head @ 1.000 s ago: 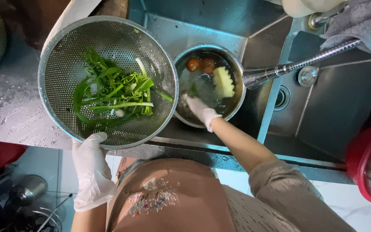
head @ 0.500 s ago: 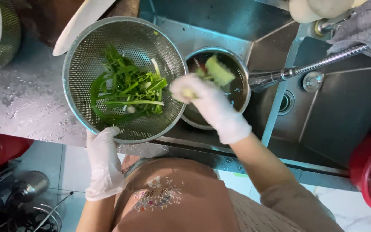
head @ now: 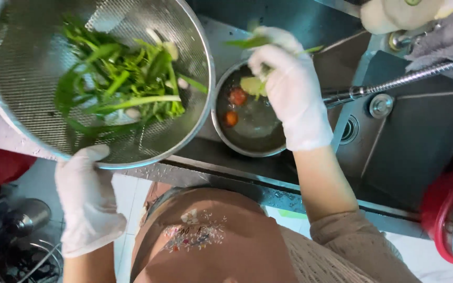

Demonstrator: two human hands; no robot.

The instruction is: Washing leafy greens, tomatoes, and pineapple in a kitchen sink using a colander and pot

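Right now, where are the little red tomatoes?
In the head view, the two small red tomatoes sit in water in the metal bowl inside the sink, right of the colander and just below the gloved right hand.

A second ago our white-gloved right hand (head: 292,89) was down in the round steel bowl (head: 252,118) in the sink; now it has risen above the bowl's rim at about 1 o'clock, its grip closed on a sprig of green leafy stalks (head: 252,43). The round steel mesh colander (head: 87,78) now fills more of the view, shifted towards 10 o'clock, our white-gloved left hand (head: 87,202) under its rim at 6 o'clock.
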